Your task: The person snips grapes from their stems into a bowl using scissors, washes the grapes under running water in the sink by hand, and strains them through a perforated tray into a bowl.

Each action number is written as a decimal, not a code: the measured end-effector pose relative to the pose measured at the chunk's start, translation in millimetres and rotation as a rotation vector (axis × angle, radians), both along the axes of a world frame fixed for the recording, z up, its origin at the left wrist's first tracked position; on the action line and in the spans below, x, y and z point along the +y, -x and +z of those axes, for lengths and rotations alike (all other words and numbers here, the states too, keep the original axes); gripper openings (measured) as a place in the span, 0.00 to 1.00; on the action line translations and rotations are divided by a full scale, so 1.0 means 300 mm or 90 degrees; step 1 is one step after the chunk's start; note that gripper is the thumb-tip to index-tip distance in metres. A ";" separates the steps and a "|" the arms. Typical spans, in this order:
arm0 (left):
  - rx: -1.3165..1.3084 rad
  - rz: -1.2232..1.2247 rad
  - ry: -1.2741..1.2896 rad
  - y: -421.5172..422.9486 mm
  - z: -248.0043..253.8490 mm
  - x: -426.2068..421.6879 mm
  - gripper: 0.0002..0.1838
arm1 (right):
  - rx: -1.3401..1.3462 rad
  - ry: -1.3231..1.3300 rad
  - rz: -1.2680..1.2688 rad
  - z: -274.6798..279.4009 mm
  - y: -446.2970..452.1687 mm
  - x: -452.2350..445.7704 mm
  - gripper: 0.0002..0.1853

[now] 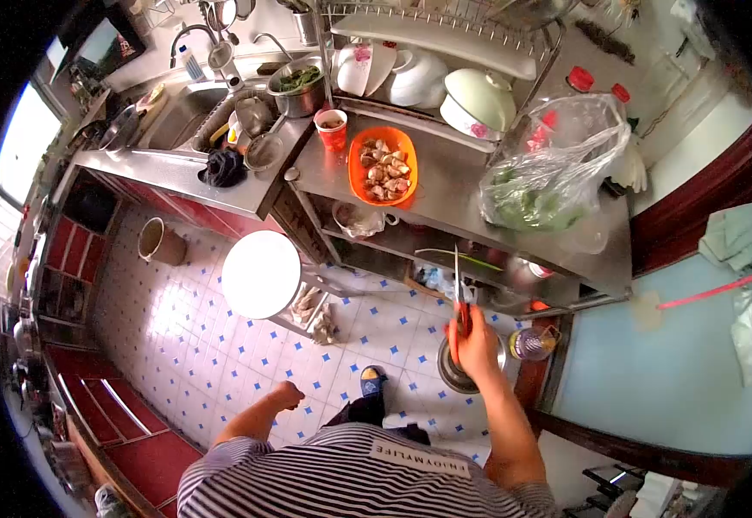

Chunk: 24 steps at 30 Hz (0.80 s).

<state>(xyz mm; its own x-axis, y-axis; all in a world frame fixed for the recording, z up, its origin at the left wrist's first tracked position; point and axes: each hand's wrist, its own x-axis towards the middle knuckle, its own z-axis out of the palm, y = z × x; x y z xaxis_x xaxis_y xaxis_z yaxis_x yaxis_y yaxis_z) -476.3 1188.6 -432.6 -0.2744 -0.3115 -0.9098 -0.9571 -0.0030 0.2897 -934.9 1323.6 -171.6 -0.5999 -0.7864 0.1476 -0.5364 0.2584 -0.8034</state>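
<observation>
Scissors (462,315) in right hand (474,341), handles partly hidden by the fingers.

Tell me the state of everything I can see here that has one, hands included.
Right hand: gripping scissors
Scissors: blades pointing away, apparently closed
Left hand: apparently empty, fingers curled
Orange bowl: well filled with bulbs
Pot: uncovered, greens inside
Cup: upright, uncovered, contents unclear
Plastic bag: greens inside
Stool: upright, top bare
Bucket: upright, uncovered
</observation>
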 end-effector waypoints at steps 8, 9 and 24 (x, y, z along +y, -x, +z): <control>0.222 0.637 0.062 -0.015 0.397 0.023 0.07 | 0.188 -0.144 -0.047 0.029 0.242 -0.523 0.20; 0.197 0.682 0.069 -0.034 0.406 0.045 0.08 | 0.190 -0.191 -0.043 0.050 0.261 -0.571 0.21; -0.058 0.957 0.068 -0.185 0.582 0.657 0.07 | 0.141 -0.553 0.060 0.148 0.608 -0.719 0.21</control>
